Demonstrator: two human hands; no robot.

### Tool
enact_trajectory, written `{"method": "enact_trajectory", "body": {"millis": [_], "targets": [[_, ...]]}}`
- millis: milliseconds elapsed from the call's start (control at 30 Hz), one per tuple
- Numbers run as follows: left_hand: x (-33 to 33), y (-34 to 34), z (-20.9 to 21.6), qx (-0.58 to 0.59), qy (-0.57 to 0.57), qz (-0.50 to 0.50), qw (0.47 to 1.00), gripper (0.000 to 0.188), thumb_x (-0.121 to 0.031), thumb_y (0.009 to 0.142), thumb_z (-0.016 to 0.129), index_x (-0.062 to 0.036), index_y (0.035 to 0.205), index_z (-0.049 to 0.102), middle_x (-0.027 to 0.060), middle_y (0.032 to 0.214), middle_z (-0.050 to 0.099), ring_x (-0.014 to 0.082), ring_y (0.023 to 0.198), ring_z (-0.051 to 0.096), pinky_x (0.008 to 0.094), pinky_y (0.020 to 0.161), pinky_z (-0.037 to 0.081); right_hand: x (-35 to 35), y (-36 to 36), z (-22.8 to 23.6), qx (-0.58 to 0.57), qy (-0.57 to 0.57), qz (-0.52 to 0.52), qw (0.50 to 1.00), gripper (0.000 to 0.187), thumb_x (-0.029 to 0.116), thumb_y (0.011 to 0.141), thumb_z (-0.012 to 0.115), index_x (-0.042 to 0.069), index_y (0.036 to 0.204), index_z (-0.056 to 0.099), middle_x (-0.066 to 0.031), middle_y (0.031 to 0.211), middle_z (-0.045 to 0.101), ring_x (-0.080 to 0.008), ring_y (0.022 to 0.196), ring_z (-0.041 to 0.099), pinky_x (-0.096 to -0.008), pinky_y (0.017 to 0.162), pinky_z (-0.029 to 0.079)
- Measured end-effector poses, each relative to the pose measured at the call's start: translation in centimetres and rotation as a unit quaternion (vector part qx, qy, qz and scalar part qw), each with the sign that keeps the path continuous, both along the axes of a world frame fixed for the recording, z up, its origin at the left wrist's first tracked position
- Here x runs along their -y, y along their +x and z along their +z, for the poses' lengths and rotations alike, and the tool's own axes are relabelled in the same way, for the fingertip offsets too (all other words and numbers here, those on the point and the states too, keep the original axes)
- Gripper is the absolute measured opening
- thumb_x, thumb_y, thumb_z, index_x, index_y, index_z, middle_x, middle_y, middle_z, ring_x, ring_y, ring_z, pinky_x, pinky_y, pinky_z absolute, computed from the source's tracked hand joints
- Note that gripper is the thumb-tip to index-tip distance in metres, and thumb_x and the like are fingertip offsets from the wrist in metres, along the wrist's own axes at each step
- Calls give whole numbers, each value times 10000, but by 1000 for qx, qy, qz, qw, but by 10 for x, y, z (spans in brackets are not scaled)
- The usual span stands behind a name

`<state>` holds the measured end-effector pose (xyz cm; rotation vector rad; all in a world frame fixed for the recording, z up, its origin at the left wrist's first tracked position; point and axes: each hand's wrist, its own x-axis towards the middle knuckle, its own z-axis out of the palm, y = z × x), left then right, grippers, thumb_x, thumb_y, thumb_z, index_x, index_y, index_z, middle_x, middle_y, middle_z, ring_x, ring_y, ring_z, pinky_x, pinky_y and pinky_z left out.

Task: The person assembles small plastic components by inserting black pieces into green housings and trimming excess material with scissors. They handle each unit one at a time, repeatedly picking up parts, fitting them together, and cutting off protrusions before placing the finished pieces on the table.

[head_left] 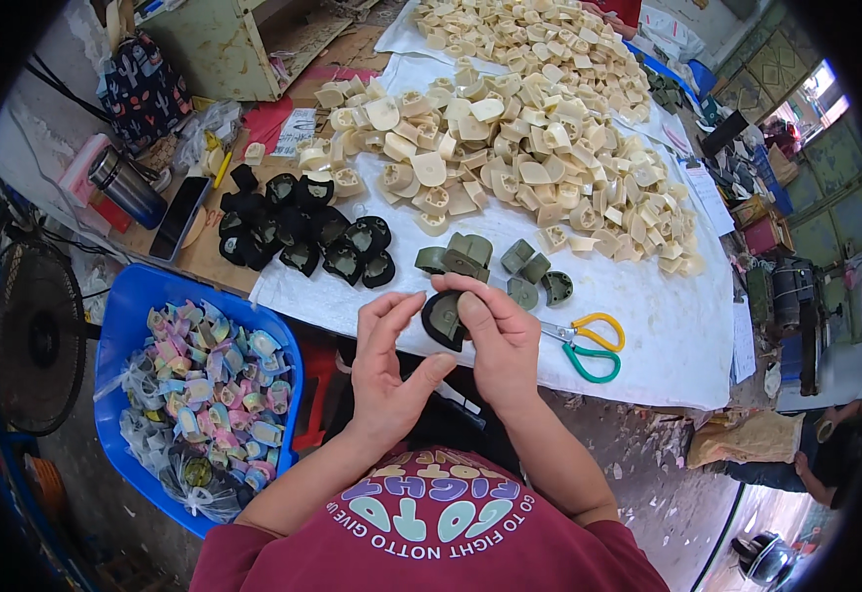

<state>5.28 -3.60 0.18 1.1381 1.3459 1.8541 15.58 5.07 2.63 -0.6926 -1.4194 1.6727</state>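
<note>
In front of my chest, my right hand (502, 340) pinches a small olive-green, hollow D-shaped plastic piece (445, 318) that looks like a shoe heel, with black fabric around its edge. My left hand (387, 357) is beside it, fingers apart and curved, fingertips close to the black edge; whether they touch it I cannot tell. Just beyond the hands lie several bare olive-green pieces (468, 255). To their left, a cluster of similar pieces covered in black fabric (300, 227) rests at the table's edge. Scissors (597, 345) with yellow and green handles lie right of my right hand.
A large heap of cream plastic pieces (549, 148) covers the far part of the white-sheeted table (648, 365). A blue tub (115, 395) of pastel pieces stands lower left, near a fan (34, 321). A phone (180, 219) and a steel tumbler (127, 187) sit far left.
</note>
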Motion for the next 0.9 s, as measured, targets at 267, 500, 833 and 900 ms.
{"method": "enact_trajectory", "body": {"millis": [267, 500, 833, 900], "targets": [[1, -17, 17, 388, 30, -193, 901, 791, -327, 911, 635, -113, 1508, 163, 122, 1365, 447, 269, 1258, 472, 418, 1017, 438, 6, -2, -3, 29, 96, 66, 993, 533, 204, 823, 709, 81, 1316, 547, -110, 1377, 469, -234, 1234, 470, -333, 1016, 373], [3, -14, 26, 463, 26, -265, 845, 801, -322, 921, 595, -175, 1524, 89, 120, 1383, 398, 258, 1253, 459, 444, 1026, 415, -3, 7, 4, 105, 212, 152, 960, 636, 123, 727, 788, 38, 1293, 510, -95, 1222, 554, -168, 1133, 513, -317, 974, 412], [6, -13, 43, 392, -95, -215, 889, 699, -324, 962, 467, -176, 1528, 85, 107, 1303, 453, 232, 1151, 524, 402, 962, 457, -2, 9, 4, 36, 120, 207, 970, 597, 92, 708, 805, 33, 1236, 534, -93, 1184, 538, -175, 1051, 558, -293, 884, 467], [6, -7, 44, 405, -99, -202, 886, 655, -363, 993, 430, -181, 1527, 98, 96, 1300, 456, 224, 1133, 534, 394, 956, 461, -3, 4, -3, 0, 163, 186, 969, 582, 105, 707, 813, 33, 1220, 550, -102, 1161, 564, -189, 1034, 577, -293, 869, 470]]}}
